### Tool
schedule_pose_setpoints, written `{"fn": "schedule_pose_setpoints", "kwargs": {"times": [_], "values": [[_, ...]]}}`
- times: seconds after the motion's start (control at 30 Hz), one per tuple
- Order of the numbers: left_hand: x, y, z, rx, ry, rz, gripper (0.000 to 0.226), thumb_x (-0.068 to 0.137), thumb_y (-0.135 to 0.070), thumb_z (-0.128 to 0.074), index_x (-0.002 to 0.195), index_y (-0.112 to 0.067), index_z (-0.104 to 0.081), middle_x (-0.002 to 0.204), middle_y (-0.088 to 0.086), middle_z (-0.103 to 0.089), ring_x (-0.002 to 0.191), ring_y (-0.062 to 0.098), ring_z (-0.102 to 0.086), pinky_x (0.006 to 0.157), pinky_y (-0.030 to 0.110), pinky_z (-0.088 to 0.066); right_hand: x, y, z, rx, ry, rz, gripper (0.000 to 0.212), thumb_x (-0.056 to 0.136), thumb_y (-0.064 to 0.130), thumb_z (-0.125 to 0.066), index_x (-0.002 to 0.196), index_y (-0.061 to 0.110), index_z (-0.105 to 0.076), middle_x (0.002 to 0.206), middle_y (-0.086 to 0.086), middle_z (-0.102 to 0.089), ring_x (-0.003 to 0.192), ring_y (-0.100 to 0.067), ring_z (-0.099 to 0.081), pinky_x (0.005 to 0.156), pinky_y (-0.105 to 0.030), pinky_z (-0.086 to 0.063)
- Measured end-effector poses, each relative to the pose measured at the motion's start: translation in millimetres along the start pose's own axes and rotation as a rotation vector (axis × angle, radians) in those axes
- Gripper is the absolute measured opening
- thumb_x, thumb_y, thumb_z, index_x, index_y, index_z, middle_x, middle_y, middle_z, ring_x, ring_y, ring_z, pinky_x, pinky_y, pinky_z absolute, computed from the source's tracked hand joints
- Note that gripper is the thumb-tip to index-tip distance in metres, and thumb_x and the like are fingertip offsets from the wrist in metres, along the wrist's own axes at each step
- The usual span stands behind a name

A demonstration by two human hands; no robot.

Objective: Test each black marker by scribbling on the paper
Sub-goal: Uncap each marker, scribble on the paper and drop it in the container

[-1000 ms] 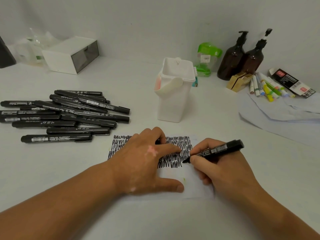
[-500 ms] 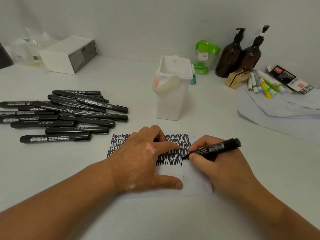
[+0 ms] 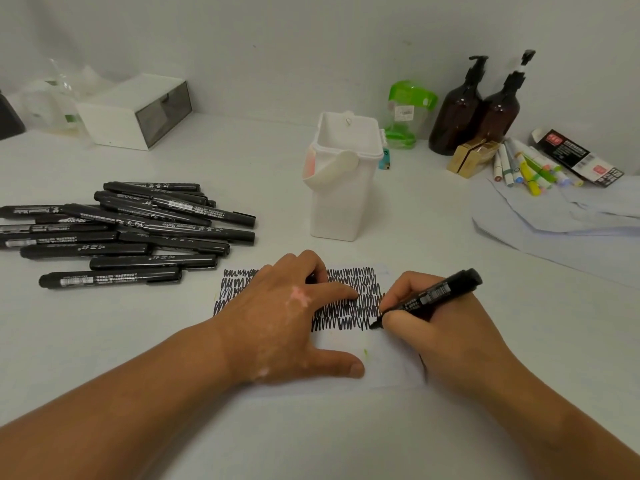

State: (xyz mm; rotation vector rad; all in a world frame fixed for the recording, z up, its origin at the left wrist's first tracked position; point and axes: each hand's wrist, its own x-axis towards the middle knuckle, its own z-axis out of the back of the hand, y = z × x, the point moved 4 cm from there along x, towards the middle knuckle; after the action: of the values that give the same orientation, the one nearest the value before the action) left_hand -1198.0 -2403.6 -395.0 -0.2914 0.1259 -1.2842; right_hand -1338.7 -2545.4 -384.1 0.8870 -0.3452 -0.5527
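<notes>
Scribbling on paper (image 3: 391,368), right hand (image 3: 446,337) grip pinching black marker (image 3: 429,296), left hand (image 3: 277,323) flat on paper

White table (image 3: 450,306), backed by a plain wall.
- Front centre: paper (image 3: 388,368) laid flat, upper half filled with black scribble.
- Left: black markers (image 3: 138,233) piled, all capped.
- Centre: white container (image 3: 341,202) stood upright, handle folded down.
- Back left: white box (image 3: 135,112), clear plastic items (image 3: 52,98) beside it.
- Back right: green-lidded jar (image 3: 410,105), two brown pump bottles (image 3: 457,116), gold boxes (image 3: 469,157), coloured pens (image 3: 526,168), black packet (image 3: 578,157).
- Right: pale loose sheets (image 3: 554,223).
</notes>
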Motion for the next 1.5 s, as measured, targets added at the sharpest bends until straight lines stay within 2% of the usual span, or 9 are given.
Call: {"fn": "schedule_pose_setpoints", "kwargs": {"times": [0.4, 0.53, 0.67, 0.73, 0.83, 1.0, 1.1, 1.27, 1.5], "values": [[2, 1, -1, 0.011, 0.005, -0.003, 0.096, 0.059, -0.098, -0.044, 0.143, -0.053, -0.032, 0.114, -0.017, -0.035, 0.104, 0.008, -0.040, 0.096, 0.027, -0.039, 3, -4, 1, -0.024, -0.015, -0.019, 0.015, 0.063, 0.034, -0.062, 0.073, 0.023, -0.066, 0.054, 0.008, -0.059, 0.048, -0.004, -0.049, 0.045, -0.016, -0.038], [2, 3, 4, -0.085, 0.018, 0.011, 0.101, 0.063, -0.092, -0.055, 0.148, -0.050, -0.020, 0.123, -0.019, -0.038, 0.114, 0.006, -0.038, 0.101, 0.024, -0.035, 2, -11, 11, 0.463, -0.148, -0.135, 0.003, 0.070, 0.016, -0.063, 0.067, 0.015, -0.062, 0.050, -0.003, -0.048, 0.043, -0.014, -0.038, 0.038, -0.022, -0.027], [1, 11, 19, -0.395, -0.058, 0.042, 0.072, 0.082, -0.042, -0.062, 0.145, -0.043, -0.027, 0.121, -0.018, -0.046, 0.100, -0.001, -0.046, 0.086, 0.009, -0.038, 11, -5, 29, 0.653, -0.201, -0.136, 0.026, 0.088, 0.000, -0.060, 0.070, 0.017, -0.062, 0.057, -0.008, -0.052, 0.046, -0.016, -0.043, 0.036, -0.022, -0.028], [1, 20, 26, -0.618, -0.125, 0.111, 0.065, 0.081, -0.015, -0.056, 0.137, -0.039, -0.036, 0.116, -0.017, -0.054, 0.090, 0.010, -0.053, 0.077, 0.020, -0.046, 20, 8, 32, 0.657, -0.128, -0.079, 0.019, 0.087, 0.006, -0.067, 0.070, 0.016, -0.065, 0.060, -0.010, -0.056, 0.048, -0.017, -0.048, 0.037, -0.023, -0.032], [0, 34, 32, -0.831, -0.239, 0.190, 0.064, 0.087, 0.011, -0.050, 0.130, -0.035, -0.044, 0.115, -0.008, -0.064, 0.093, 0.019, -0.064, 0.088, 0.040, -0.054, 35, 28, 26, 0.634, -0.034, -0.034, 0.005, 0.075, 0.018, -0.076, 0.075, 0.017, -0.071, 0.059, -0.007, -0.057, 0.049, -0.016, -0.051, 0.039, -0.023, -0.036], [1, 47, 26, -1.205, -0.313, 0.293, 0.052, 0.078, 0.010, -0.077, 0.115, -0.021, -0.058, 0.117, -0.001, -0.072, 0.096, 0.026, -0.074, 0.082, 0.032, -0.060, 42, 36, 4, 0.823, 0.000, -0.033, 0.016, 0.070, 0.010, -0.080, 0.085, 0.014, -0.077, 0.063, -0.009, -0.059, 0.053, -0.018, -0.055, 0.043, -0.025, -0.043], [3, 50, 27, -1.129, -0.335, 0.297, 0.032, 0.077, -0.001, -0.082, 0.095, -0.026, -0.074, 0.103, 0.001, -0.078, 0.096, 0.021, -0.075, 0.089, 0.032, -0.058, 36, 26, -4, 0.903, 0.012, -0.059, 0.007, 0.083, 0.010, -0.071, 0.085, 0.012, -0.077, 0.064, -0.012, -0.061, 0.053, -0.020, -0.056, 0.043, -0.028, -0.046], [5, 48, 29, -1.048, -0.333, 0.170, 0.027, 0.085, -0.013, -0.076, 0.103, -0.034, -0.077, 0.102, -0.002, -0.078, 0.098, 0.016, -0.073, 0.089, 0.023, -0.056, 32, 22, 1, 0.910, -0.037, -0.016, 0.006, 0.079, 0.012, -0.076, 0.076, 0.015, -0.073, 0.063, -0.014, -0.063, 0.051, -0.021, -0.057, 0.043, -0.028, -0.047], [6, 41, 22, -1.075, -0.301, 0.085, 0.024, 0.081, -0.030, -0.079, 0.105, -0.036, -0.076, 0.098, 0.002, -0.077, 0.094, 0.021, -0.072, 0.089, 0.032, -0.057, 29, 27, -7, 0.905, 0.016, 0.019, 0.009, 0.073, 0.010, -0.082, 0.079, 0.014, -0.077, 0.064, -0.013, -0.065, 0.052, -0.019, -0.061, 0.044, -0.026, -0.049]]}}
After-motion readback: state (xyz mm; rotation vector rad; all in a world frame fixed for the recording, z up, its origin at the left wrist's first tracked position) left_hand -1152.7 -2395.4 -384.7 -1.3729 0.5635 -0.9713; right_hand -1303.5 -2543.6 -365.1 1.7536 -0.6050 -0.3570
